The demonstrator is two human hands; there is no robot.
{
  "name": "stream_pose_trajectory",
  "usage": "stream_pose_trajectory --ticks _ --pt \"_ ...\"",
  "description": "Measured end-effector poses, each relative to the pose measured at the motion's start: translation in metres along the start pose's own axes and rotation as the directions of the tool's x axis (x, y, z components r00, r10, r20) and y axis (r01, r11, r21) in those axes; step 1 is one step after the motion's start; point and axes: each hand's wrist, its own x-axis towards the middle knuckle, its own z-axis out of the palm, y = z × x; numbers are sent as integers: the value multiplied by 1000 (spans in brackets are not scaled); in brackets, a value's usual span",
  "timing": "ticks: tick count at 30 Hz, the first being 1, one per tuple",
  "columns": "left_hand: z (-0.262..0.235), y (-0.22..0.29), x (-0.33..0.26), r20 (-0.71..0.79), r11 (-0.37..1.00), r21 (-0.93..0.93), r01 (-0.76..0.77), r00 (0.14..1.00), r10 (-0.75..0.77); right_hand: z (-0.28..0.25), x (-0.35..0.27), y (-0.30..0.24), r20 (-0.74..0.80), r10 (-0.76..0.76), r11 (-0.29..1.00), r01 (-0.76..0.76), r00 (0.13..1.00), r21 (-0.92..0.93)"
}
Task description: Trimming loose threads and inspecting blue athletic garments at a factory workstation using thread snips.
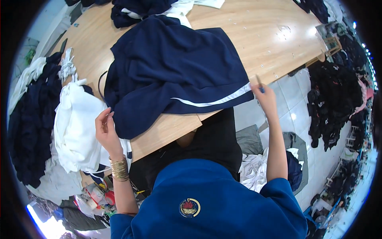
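A navy garment with a white stripe lies spread on the wooden table. My left hand hovers at the garment's near left edge, fingers loosely apart and holding nothing; gold bangles sit on that wrist. My right hand is at the garment's right corner by the table edge, closed on a thin pencil-like tool with a blue tip. The hand touches the striped hem.
A white fabric pile sits left of my left hand, with dark garments beyond it. More navy and white clothes lie at the table's far end. Black garments heap on the tiled floor at right; cloth lies under the table.
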Motion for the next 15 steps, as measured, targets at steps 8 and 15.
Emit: stream_pose_trajectory --ticks 8,15 --pt "111 42 -10 733 791 -282 544 653 -188 40 -44 -72 -25 -653 744 648 757 163" --pt "153 10 -33 818 677 -208 706 505 -275 73 -99 -71 369 -727 656 745 579 122"
